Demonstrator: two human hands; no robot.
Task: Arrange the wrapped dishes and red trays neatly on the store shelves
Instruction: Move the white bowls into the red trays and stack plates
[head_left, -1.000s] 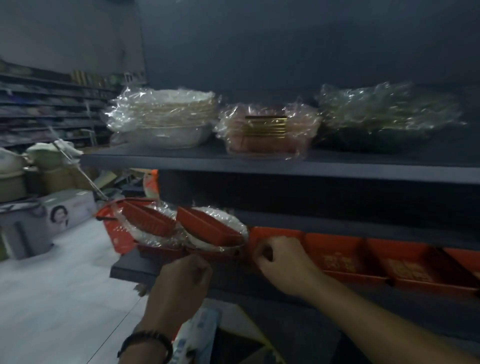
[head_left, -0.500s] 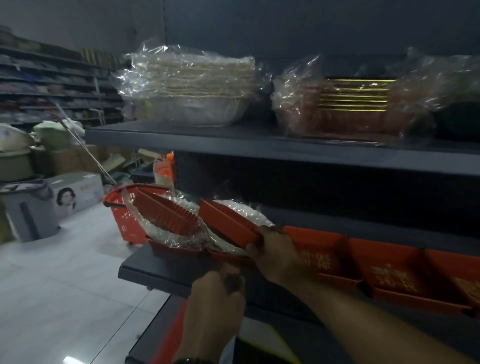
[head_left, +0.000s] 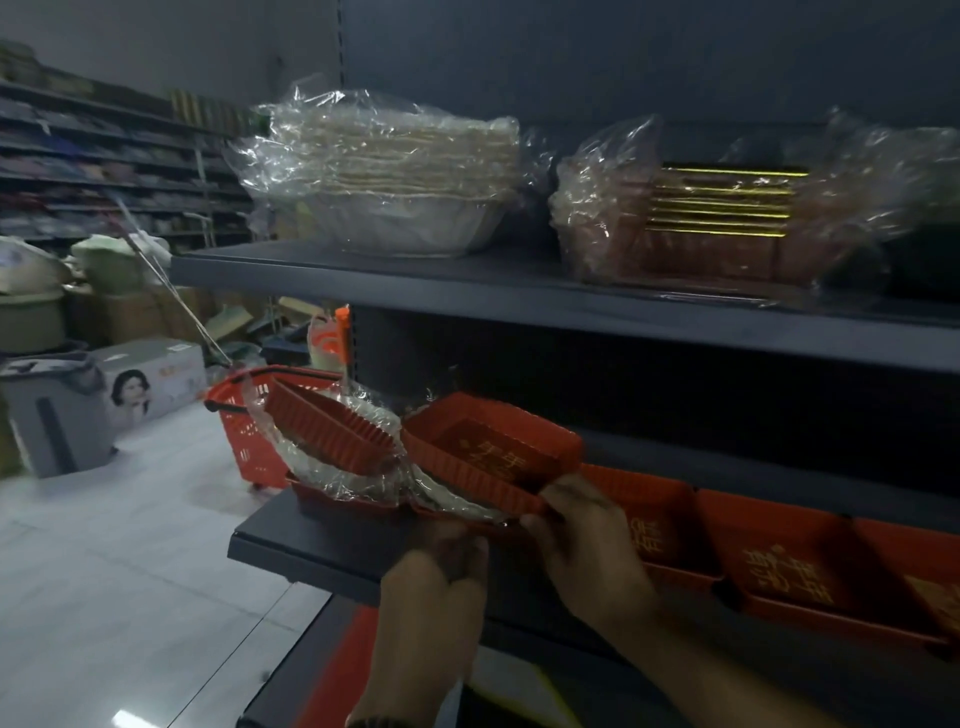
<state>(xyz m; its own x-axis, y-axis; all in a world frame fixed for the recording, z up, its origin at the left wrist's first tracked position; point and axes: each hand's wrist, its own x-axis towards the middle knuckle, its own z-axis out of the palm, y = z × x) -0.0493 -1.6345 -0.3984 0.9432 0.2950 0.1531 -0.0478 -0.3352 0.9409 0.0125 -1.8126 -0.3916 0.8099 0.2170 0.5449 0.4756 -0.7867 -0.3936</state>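
Red tray (head_left: 488, 452), tilted, gripped at its rim by right hand (head_left: 587, 545).

red tray (head_left: 488, 457) with gold lettering, dark grey shelf (head_left: 322, 545)

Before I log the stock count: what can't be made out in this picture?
Head view only:
- Dark wrapped bundle on the upper shelf: cut off by the right edge, too dim.
- Gold characters on the tilted red tray: blurred.
- Left hand fingertips: hidden under that tray.
- Row of red trays: runs past the right edge.
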